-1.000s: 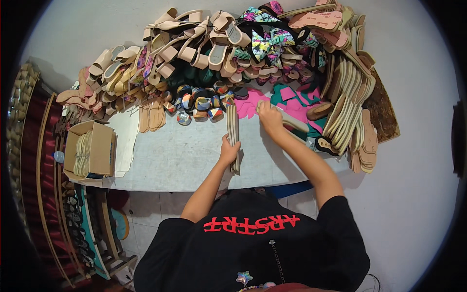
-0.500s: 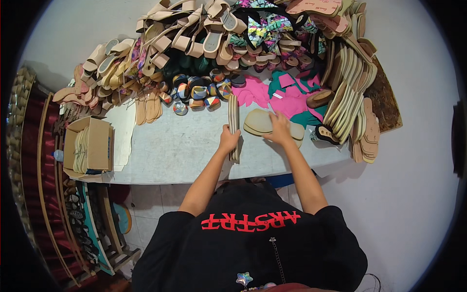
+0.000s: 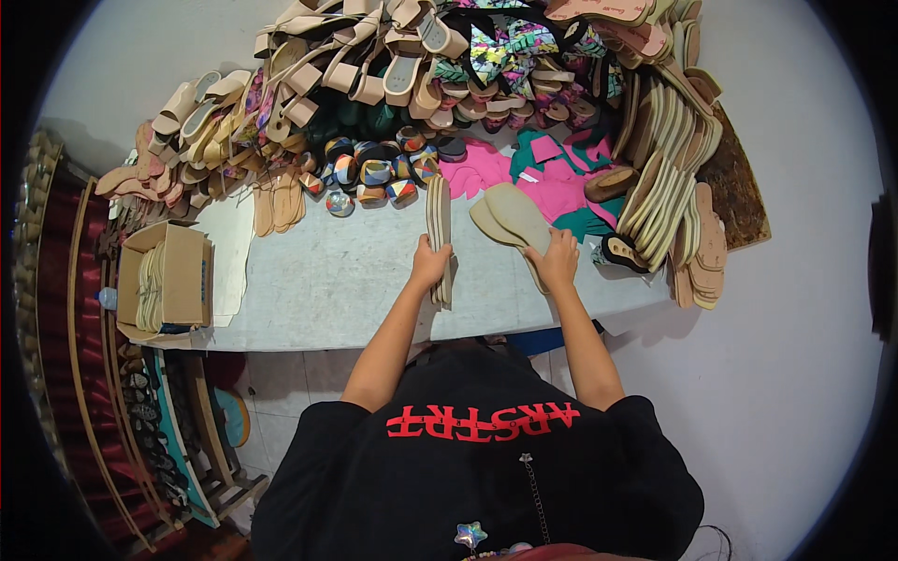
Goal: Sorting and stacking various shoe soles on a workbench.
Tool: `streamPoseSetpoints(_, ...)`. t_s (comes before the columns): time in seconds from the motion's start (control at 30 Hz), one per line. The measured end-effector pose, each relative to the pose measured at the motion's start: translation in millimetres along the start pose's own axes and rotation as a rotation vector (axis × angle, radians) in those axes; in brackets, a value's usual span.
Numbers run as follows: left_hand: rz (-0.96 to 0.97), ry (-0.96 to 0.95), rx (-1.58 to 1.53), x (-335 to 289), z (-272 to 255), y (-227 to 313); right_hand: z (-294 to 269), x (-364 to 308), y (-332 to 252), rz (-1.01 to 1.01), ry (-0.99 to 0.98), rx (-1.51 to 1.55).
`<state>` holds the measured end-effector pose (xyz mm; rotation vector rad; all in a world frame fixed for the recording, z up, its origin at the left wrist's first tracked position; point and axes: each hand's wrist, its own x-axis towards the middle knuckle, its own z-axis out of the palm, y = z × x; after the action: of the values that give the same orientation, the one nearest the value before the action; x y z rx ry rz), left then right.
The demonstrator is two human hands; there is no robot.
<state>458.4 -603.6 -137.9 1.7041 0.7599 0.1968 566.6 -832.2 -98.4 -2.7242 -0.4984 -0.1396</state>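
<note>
My left hand (image 3: 430, 264) is wrapped round a small stack of pale shoe soles (image 3: 438, 206), which stands on its long edge on the table. To its right lie a few more beige soles (image 3: 516, 210), overlapping and fanned out, toes pointing away from me. My right hand (image 3: 558, 258) is closed on the near part of these, its thumb on their left side and its fingers toward the right. Some of the lower soles are hidden under the top one and the hand.
Pink and green fabric pieces (image 3: 547, 192) lie beyond my right hand. Multicoloured patterned heels (image 3: 376, 172) and heaped sandals (image 3: 402, 75) line the back. Stacked soles (image 3: 666, 178) lean at the right. A cardboard box (image 3: 187, 280) of soles stands at the table's left end.
My right hand has slid to the near right side of the loose soles and gripped them. The soles have turned from lying crosswise to pointing away from me. My left hand keeps its stack.
</note>
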Motion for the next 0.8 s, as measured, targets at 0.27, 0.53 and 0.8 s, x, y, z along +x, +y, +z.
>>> streamPoseSetpoints(0.27, -0.010, -0.064, -0.120, 11.9, 0.8, -22.3, -3.1, -0.6, -2.1, 0.256, 0.028, 0.387)
streamPoseSetpoints(0.53, -0.039, -0.020, -0.149, -7.2, -12.4, -7.7, 33.1, -42.6, -65.7, 0.053, -0.081, 0.538)
streamPoseSetpoints(0.8, -0.002, 0.040, -0.132, -8.5, -28.6, -28.5, 22.1, -49.5, -96.1, -0.077, -0.145, 0.046)
